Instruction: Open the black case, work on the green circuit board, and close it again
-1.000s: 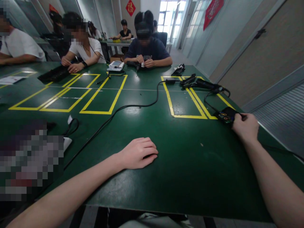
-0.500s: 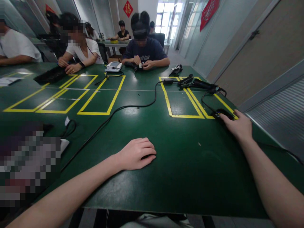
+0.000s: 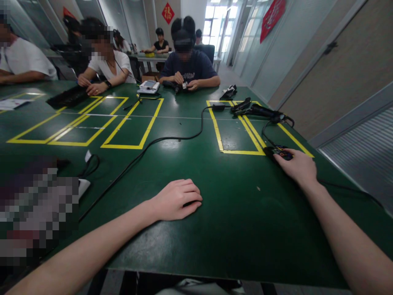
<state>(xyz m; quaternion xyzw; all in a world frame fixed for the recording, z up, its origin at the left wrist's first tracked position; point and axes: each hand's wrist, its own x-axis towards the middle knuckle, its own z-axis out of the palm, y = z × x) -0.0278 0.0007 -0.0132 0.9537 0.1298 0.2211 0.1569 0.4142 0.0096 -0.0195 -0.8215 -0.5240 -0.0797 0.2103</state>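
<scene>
My left hand [image 3: 176, 199] rests palm down on the green table [image 3: 233, 221], fingers loosely curled, holding nothing. At the right, my right hand [image 3: 297, 168] lies over a small black device [image 3: 278, 152] with coloured marks, fingers closed round its near end. A black cable runs from the device up to dark tools [image 3: 256, 109] at the far right of the table.
Yellow tape rectangles [image 3: 238, 133] mark the tabletop. A long black cable [image 3: 172, 139] crosses the middle. Several people sit across the table; one opposite handles a small part [image 3: 184, 85]. A black tray [image 3: 68, 96] and a white box [image 3: 148, 86] lie at the far side.
My right hand has slid the black device leftward and nearer along the table, from the right edge toward the yellow tape corner. My left hand has stayed in place.
</scene>
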